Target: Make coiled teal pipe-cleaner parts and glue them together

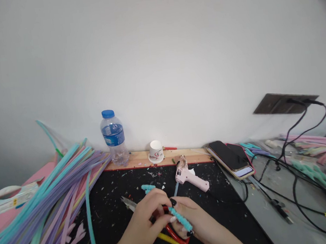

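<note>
A coiled turquoise pipe cleaner (181,219) is held in front of me, slanting down to the right. My left hand (145,219) pinches its upper end between thumb and fingers. My right hand (198,219) is closed around its lower part, dark-nailed fingertips against it. Another turquoise coiled piece shows beyond my left knuckles; whether the two join is hidden. Under my hands lie scissors (129,204) with red and yellow handles, partly covered. Just beyond my right hand, a pink glue gun (192,179) lies on the black mat (219,217), a glue stick poking from its back.
Turquoise, purple and pink pipe cleaners (60,195) are heaped at the left. Against the wall stand a water bottle (114,138) and an upturned paper cup (156,152). Stacked phones (231,157) lie right of the mat. Black cables (293,186) run from a wall socket (283,102).
</note>
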Demonstrator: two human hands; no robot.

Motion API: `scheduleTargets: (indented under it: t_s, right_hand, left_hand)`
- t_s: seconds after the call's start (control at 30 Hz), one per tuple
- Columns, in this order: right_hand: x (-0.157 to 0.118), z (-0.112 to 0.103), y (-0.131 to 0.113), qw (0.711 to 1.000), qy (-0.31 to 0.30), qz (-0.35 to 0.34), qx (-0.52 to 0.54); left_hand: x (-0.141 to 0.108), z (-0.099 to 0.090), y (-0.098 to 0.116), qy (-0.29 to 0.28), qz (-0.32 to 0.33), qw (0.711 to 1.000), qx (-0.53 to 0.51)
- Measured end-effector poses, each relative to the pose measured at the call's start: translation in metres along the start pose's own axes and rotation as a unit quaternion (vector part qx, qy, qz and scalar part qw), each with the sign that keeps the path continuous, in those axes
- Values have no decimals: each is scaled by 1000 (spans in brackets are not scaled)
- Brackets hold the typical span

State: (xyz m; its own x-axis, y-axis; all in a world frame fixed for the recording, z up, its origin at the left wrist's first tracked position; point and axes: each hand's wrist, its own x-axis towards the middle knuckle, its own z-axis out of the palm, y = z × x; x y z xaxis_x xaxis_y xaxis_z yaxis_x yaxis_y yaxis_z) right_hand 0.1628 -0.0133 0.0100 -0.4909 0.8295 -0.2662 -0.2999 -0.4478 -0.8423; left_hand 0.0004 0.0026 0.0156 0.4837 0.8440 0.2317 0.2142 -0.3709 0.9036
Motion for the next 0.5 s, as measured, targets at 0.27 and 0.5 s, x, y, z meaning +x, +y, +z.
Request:
scheduleTargets:
  t_s: [0.27,0.5]
  right_hand:
    - [3,-3,4,994,5,-40,-100]
    - [-1,1,-4,911,98,-199,-348]
  left_hand:
    - [1,-1,-1,19,3,1000,12]
    - [2,-2,-5,8,-68,998,-9]
